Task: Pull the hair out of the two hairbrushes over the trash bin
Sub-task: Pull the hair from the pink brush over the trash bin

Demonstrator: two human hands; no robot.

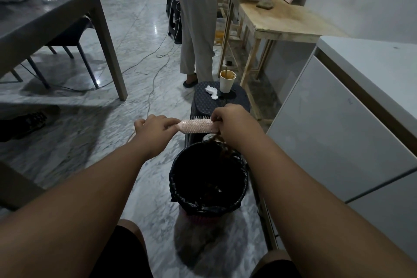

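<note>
hairbrush [197, 125], pink and round, held level above the far rim of the trash bin [208, 206]. our left hand [155, 130] grips its handle; fingers of our right hand [232, 122] pinch a brown hair clump [222, 144] trailing into the bin.

The hairbrush [196, 125] is above the trash bin [208, 206], before the stool [204, 99].

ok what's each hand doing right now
left hand: closed on the pink hairbrush handle
right hand: pinching a clump of hair at the brush
</note>
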